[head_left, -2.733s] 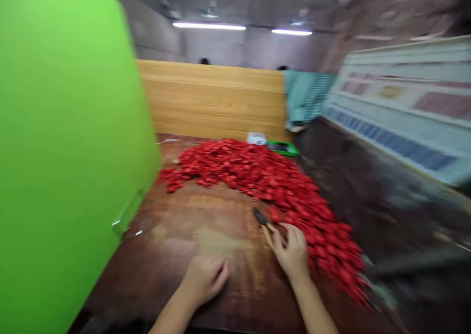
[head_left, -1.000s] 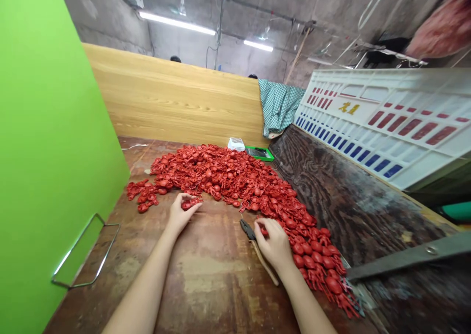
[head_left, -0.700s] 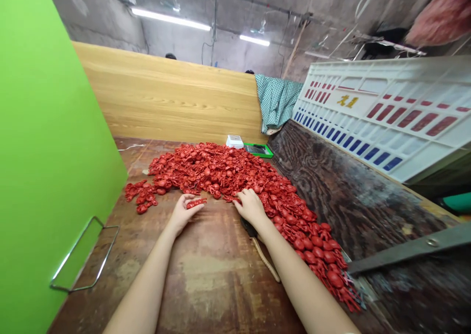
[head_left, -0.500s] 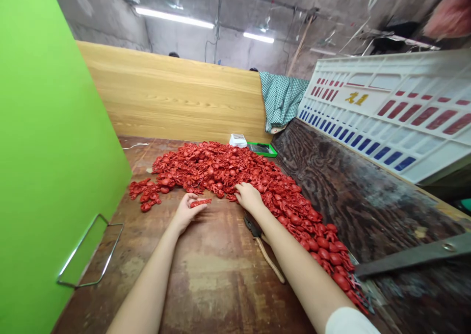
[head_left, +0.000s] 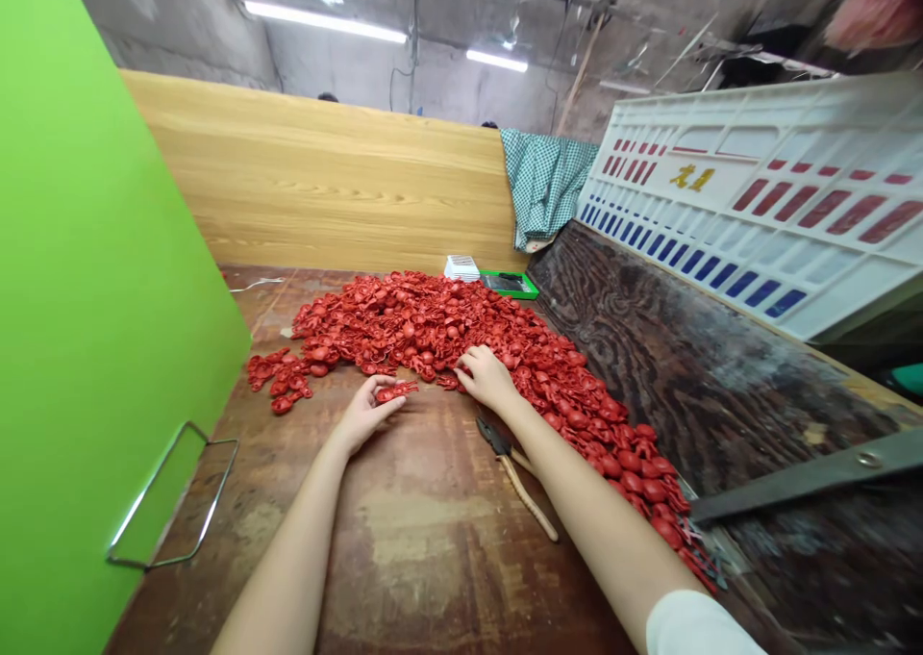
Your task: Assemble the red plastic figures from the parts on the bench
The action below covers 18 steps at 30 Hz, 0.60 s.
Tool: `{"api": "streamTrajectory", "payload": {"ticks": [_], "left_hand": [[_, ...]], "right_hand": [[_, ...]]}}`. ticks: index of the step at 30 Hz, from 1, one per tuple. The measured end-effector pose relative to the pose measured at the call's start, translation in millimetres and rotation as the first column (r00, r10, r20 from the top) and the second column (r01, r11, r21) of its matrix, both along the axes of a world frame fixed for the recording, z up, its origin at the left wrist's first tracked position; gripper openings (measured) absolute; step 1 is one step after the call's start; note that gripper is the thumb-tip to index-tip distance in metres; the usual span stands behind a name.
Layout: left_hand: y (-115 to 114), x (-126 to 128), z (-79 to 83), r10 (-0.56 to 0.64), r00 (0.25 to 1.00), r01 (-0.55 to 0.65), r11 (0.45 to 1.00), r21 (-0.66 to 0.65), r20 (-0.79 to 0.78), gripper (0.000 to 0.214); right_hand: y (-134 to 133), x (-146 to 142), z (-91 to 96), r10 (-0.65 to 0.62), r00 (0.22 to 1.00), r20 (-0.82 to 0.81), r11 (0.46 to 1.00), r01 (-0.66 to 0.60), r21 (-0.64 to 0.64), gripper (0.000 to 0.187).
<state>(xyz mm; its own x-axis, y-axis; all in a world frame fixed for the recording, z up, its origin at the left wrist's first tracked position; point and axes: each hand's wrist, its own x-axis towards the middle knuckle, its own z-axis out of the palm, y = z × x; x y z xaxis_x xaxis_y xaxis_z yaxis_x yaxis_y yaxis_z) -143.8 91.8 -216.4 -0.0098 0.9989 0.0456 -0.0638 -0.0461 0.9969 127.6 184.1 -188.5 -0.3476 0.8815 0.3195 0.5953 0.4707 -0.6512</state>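
Note:
A small red moulded plastic piece (head_left: 393,392) with a rounded body and thin prongs rests between the thumb and fingers of my left hand (head_left: 366,413), just above the table. My right hand (head_left: 486,378) is at the near edge of a large heap of similar red pieces (head_left: 425,318). Its thumb and fingers are curved and apart, close to a red piece (head_left: 448,381) lying at the heap's edge; contact with it is unclear. Beneath my right forearm lie pliers (head_left: 513,472) with dark jaws and tan handles, partly covered by the arm.
A green panel (head_left: 108,251) stands at left, with a bent metal wire frame (head_left: 173,501) beside it. Behind the heap are a white block (head_left: 461,268), a green tray (head_left: 530,288) and a wooden board (head_left: 324,174). At right are a white crate (head_left: 728,184) and a metal bar (head_left: 800,482).
The camera view has shifted slightly. My left hand has turned a little, showing more of the red piece. My right thumb and fingers have spread slightly, and more of the pliers shows.

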Motion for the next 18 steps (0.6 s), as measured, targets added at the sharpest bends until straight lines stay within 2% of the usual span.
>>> {"api": "streamTrajectory", "payload": {"ticks": [3,6,9,12,15,18], "left_hand": [[0.0,0.1,0.5,-0.018,1.000,0.018,1.000,-0.021,-0.009,0.063],[-2.0,2.7,3.1,-0.055,0.998,0.053,0.998,-0.047,-0.039,0.056],[-6.2,10.9,6.1,-0.116,0.992,0.112,0.991,-0.076,-0.058,0.055],[-10.7,22.1,7.2,-0.169,0.984,0.163,0.982,-0.098,-0.060,0.063],[-13.0,29.3,7.7,-0.188,0.978,0.177,0.978,-0.111,-0.092,0.054],[-13.0,30.9,8.9,-0.195,0.973,0.181,0.976,-0.122,-0.122,0.046]], "right_hand": [[-16.2,1.6,-1.7,0.007,0.944,-0.329,0.994,-0.044,-0.104,0.038],[-44.8,-4.1,-6.3,-0.033,0.794,-0.607,0.966,-0.131,-0.224,0.044],[-75.3,-12.2,-13.7,-0.091,0.636,-0.766,0.925,-0.231,-0.301,0.040],[-93.2,-18.9,-23.4,-0.147,0.538,-0.830,0.896,-0.283,-0.342,0.035],[-96.1,-23.8,-35.8,-0.175,0.529,-0.830,0.892,-0.271,-0.361,0.031],[-92.8,-27.4,-49.4,-0.183,0.599,-0.780,0.915,-0.185,-0.357,0.031]]}}
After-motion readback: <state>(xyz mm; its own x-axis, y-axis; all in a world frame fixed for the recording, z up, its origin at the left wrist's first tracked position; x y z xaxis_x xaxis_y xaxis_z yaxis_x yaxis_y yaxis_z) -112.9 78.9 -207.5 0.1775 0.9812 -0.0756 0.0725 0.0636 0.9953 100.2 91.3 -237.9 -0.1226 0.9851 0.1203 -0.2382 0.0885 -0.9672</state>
